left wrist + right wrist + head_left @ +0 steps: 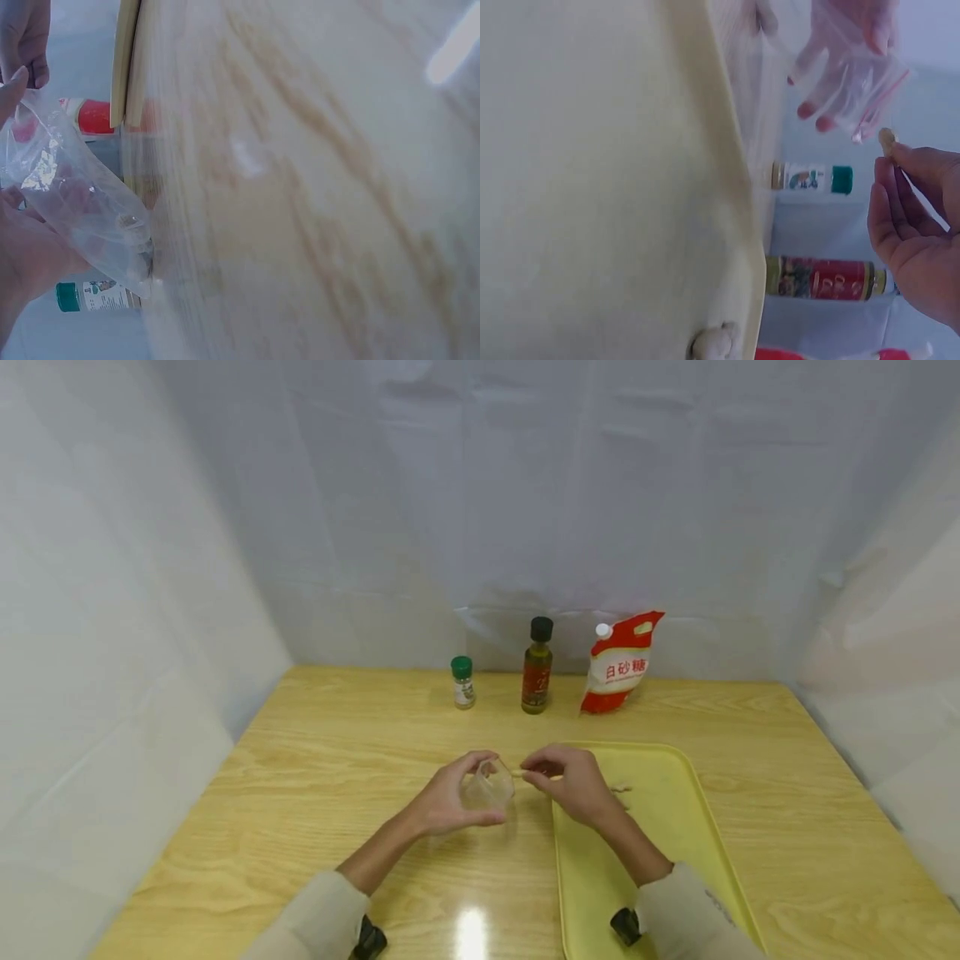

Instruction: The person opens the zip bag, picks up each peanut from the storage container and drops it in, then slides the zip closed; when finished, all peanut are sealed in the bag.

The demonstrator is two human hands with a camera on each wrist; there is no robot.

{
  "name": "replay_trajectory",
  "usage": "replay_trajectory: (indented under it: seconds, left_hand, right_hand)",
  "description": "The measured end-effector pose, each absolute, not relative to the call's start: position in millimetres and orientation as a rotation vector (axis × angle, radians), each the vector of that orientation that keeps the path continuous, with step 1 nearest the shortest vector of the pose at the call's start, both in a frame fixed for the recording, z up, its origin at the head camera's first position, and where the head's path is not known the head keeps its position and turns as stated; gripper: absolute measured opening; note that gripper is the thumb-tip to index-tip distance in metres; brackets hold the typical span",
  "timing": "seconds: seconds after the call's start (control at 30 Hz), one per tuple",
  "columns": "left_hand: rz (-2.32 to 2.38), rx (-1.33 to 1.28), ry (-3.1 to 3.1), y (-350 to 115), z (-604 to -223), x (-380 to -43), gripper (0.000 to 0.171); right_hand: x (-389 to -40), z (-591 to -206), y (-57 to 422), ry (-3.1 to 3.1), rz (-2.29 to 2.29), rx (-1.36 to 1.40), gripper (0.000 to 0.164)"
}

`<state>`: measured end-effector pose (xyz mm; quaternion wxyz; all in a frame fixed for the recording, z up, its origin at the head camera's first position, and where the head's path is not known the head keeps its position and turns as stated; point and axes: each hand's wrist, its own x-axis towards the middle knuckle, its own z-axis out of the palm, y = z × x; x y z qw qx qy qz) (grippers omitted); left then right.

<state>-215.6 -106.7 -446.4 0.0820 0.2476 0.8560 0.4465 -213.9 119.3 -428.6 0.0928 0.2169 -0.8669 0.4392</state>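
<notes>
Wears pale cream left sleeve [315, 920] at 7 o'clock in head view, matching right sleeve [682, 910] toward 5. Shows black blocks [625, 927] beside both; faint grey marking [717, 906] on the right.

Red-lined clear bag [90, 202], yellow tray [682, 810]

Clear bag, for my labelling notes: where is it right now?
In the head view, the clear bag is in the left hand, left of the yellow tray and right hand.
</notes>
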Motion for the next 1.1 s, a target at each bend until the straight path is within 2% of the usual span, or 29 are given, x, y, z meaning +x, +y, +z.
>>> replay_trajectory:
  seconds: [0.23,0.4,0.8,1.1]
  left_hand:
    - [1.323,0.761,2.552,-107,-445,-216,0.084]
    - [1.328,0.766,2.555,-108,-444,-217,0.085]
    - [1.326,0.741,2.564,-109,-446,-217,0.084]
    - [1.321,0.745,2.564,-111,-447,-217,0.085]
  right_hand:
    - [-209,-425,102,-2.572,1.314,0.792,0.013]
    - [-207,-421,107,-2.582,1.279,0.792,0.014]
    - [-216,-417,158,-2.733,1.192,0.672,0.015]
    - [-232,-431,210,-2.884,1.128,0.534,0.018]
